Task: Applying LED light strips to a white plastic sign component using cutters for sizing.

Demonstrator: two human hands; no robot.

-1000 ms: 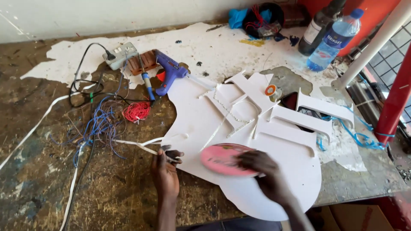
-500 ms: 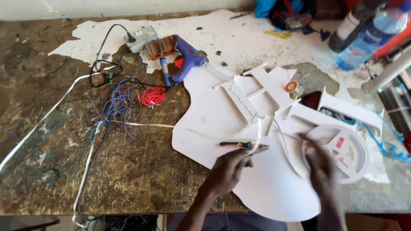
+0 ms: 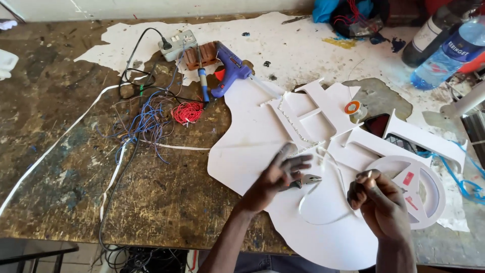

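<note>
The right hand (image 3: 381, 205) pinches the end of a thin white strip (image 3: 323, 212); the left hand (image 3: 283, 174), fingers spread wide, hovers over small pliers (image 3: 305, 179). A hard pull could kink the strip (it loops loosely).

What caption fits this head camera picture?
Two hands, left hand by small pliers, right hand pinching a thin white strip over white board.

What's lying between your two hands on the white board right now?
Head view: between left hand and right hand, small pliers and a looping white strip on the white board.
</note>
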